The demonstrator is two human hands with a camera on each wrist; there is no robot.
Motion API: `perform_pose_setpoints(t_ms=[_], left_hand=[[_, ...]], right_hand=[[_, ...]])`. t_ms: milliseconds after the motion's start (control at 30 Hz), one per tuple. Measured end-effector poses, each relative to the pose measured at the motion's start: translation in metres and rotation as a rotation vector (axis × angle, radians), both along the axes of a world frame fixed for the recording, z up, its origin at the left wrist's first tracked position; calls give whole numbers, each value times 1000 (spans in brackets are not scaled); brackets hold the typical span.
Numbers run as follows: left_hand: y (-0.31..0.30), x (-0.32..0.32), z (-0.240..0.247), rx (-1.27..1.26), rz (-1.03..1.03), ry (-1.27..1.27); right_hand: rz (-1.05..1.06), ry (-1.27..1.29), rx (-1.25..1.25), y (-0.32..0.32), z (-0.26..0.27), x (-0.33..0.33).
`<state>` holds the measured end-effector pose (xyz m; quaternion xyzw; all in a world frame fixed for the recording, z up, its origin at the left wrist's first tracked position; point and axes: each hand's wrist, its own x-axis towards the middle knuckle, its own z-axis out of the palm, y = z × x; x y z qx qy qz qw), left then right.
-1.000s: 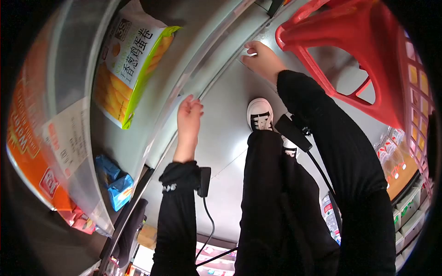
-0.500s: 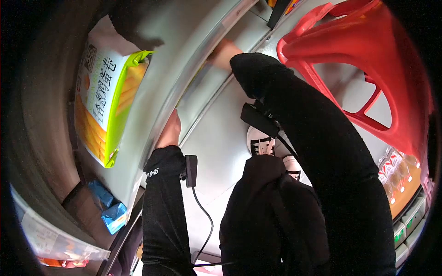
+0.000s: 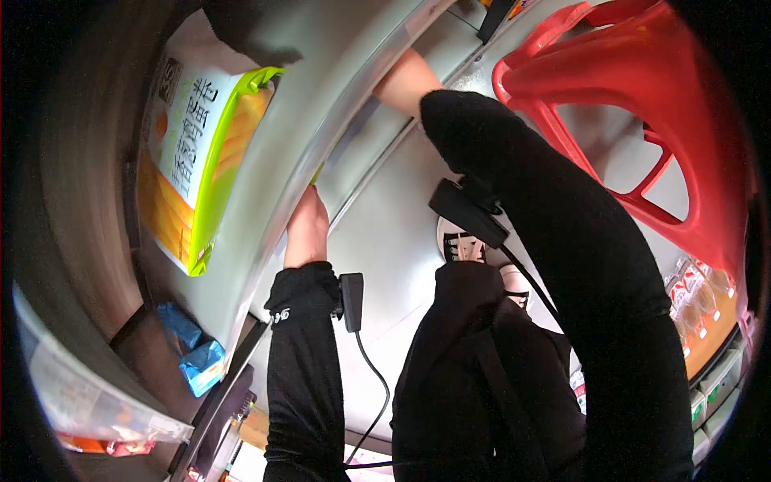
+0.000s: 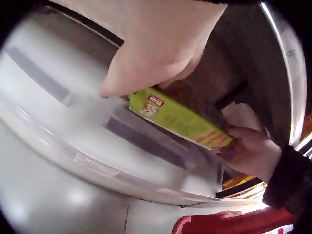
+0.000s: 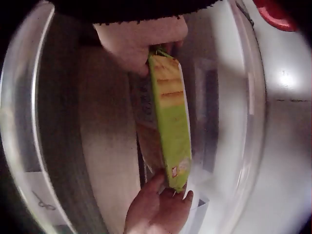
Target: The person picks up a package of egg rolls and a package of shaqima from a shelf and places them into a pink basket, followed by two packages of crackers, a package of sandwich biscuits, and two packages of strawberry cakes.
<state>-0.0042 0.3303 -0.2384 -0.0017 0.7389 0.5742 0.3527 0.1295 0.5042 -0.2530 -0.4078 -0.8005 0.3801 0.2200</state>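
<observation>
Both hands hold a green packet of egg rolls by its two ends, on a lower shelf. My left hand grips one end; in the right wrist view its thumb and fingers sit around the packet's lower tip. At the other end, my right hand pinches the crimped edge. From the head view, the upper shelf hides the packet and most of the fingers. A similar egg roll packet, white and green, lies on that upper shelf.
The upper shelf has a clear plastic lip along its front. Blue wrapped packs lie at its near end. To the right stands a red plastic stool, with clear bottles behind it.
Both hands were out over the floor in front of the shelves, with nothing in them. They have since reached left under the upper shelf and taken hold of the egg roll packet.
</observation>
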Motion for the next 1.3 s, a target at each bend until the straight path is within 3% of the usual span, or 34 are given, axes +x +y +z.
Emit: perform_pose_setpoints(t_ms=[33,100,133,167,367,500,633,700,867,967,1067,1300], left_hand=[[-4,9,8,-8,4,-3],[-16,29,28,-19,-165,77],[-24,37,29,53,-168,100],[-33,47,37,-73,-173,61],[-92,116,103,-182,-312,24],[-123,136,154,-199,-287,-27],[-119,135,211,-63,-146,30],[-114,122,228,-14,-120,86],[-95,89,242,145,-49,174],[-84,77,241,116,-35,192],[-82,64,233,158,-45,171],[-76,43,225,243,-114,156]], right_hand=[[-147,97,-194,-10,6,7],[-247,110,-189,-31,38,37],[-230,110,-272,-41,46,52],[-208,109,-356,-50,53,69],[-254,241,-724,-112,91,148],[-129,182,-808,-130,147,165],[-46,228,-574,-131,202,147],[-36,186,-600,-125,219,131],[-32,357,1,-97,221,78],[-113,272,198,-88,219,57],[-91,402,75,-79,208,39],[-52,357,60,-75,191,25]])
